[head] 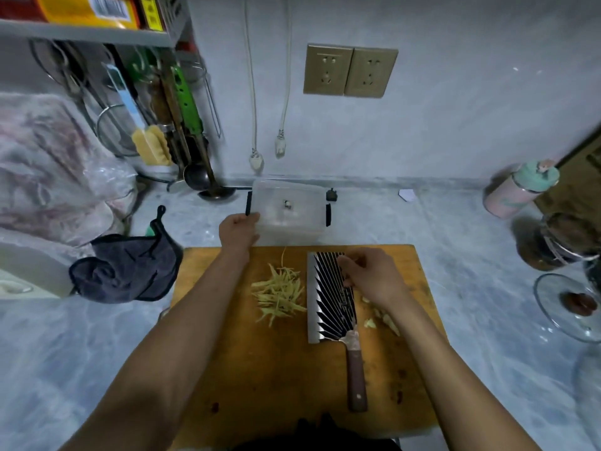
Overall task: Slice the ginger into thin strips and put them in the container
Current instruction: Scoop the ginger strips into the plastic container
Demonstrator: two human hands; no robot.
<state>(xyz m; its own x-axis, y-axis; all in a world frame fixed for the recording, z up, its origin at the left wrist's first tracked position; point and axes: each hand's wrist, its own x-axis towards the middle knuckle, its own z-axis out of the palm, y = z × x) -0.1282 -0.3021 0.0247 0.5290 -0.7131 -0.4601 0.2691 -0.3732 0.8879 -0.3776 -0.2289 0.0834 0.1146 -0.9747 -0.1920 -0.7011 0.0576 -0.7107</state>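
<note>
Grey marbled desk (471, 242), bare stretches either side; one wooden board (260, 379) at its near edge; one clear container (289, 209) just beyond board's far edge, left hand (239, 231) grip pinching its left rim; one cleaver (328, 297) flat on board, right hand (374, 275) resting on blade, fingers loosely curled; one pile of ginger strips (278, 292) left of cleaver.

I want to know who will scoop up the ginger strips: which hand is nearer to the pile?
The right hand, on the cleaver just right of the ginger strips. The left hand is beyond the pile, gripping the container.
</note>
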